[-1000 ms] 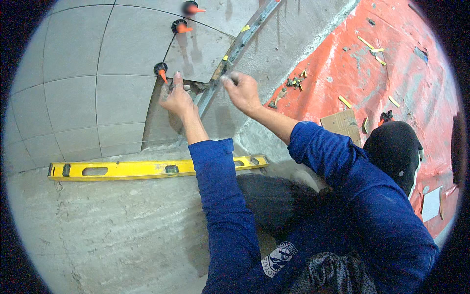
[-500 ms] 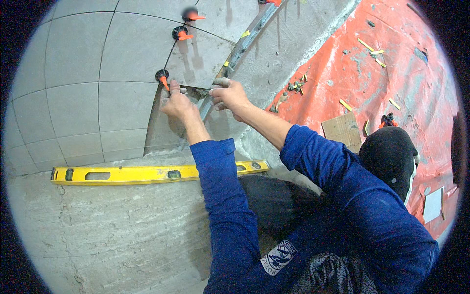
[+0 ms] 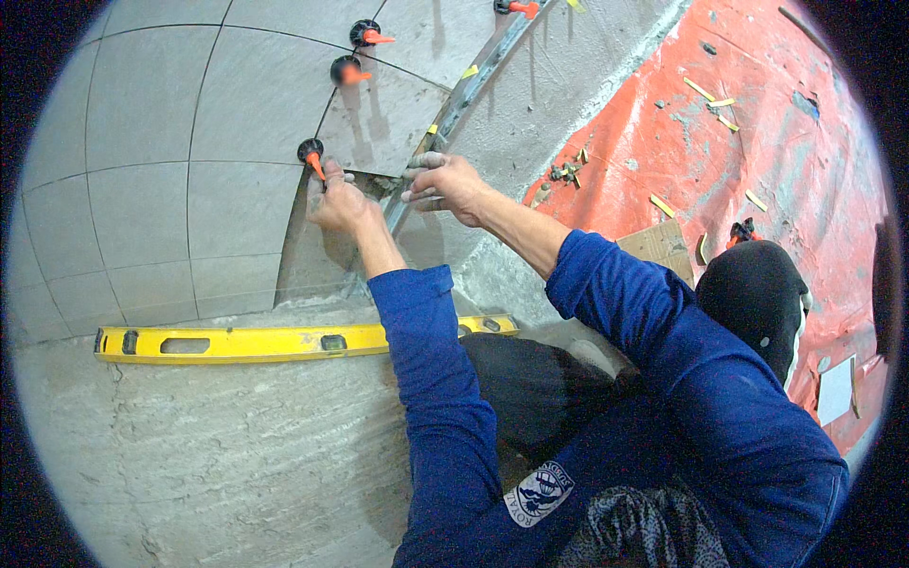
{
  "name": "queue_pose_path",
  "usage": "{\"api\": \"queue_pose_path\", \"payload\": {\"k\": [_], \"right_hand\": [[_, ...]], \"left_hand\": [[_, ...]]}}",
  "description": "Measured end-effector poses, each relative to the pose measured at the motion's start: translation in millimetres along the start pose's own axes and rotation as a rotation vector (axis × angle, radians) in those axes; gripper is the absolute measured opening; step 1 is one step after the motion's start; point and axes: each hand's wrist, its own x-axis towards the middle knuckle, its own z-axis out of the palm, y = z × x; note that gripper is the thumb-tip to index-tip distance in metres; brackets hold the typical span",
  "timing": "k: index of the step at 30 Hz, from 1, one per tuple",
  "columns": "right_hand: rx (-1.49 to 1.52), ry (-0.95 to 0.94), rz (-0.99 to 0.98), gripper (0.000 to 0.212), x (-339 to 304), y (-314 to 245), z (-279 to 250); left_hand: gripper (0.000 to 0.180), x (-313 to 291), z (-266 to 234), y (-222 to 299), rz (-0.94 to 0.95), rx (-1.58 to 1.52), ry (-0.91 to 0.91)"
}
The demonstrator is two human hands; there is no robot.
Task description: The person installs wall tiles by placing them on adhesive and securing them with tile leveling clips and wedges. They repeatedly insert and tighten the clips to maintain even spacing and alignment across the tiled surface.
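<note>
My left hand (image 3: 341, 203) is at the lower edge of a grey tile, its fingers curled and partly hidden. The thumb lies beside the orange handle of a black round tile-levelling clamp (image 3: 311, 151); what the fingers hold, if anything, I cannot make out. My right hand (image 3: 447, 187) reaches over the grey metal strip (image 3: 464, 95) along the tile edge, its dusty fingers apart and nothing visible in them. Between and below the hands is a dark untiled gap (image 3: 301, 241). Further levelling clamps (image 3: 369, 34) stand on the tile joints beyond.
A yellow spirit level (image 3: 246, 345) lies across the rough concrete (image 3: 227, 435) below the tiles. To the right, a red sheet (image 3: 653, 133) bears yellow strips, a cardboard piece (image 3: 658, 248) and another clamp (image 3: 743, 232). My dark-clad knee (image 3: 753, 293) rests in front of it.
The fingers of my right hand have spread a little more. My left hand stays by the same clamp. The view has shifted slightly.
</note>
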Motion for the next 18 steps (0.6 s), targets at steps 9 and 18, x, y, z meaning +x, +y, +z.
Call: {"api": "queue_pose_path", "payload": {"k": [9, 18], "right_hand": [[-0.023, -0.017, -0.03, 0.055, 6, 4, -4], [-0.312, 0.113, -0.118, 0.024, -21, 4, 6]], "left_hand": [[0.018, -3, 5, 1, -0.05, -0.039, 0.071], [0.013, -2, -4, -3, 0.049, 0.043, 0.065]]}}
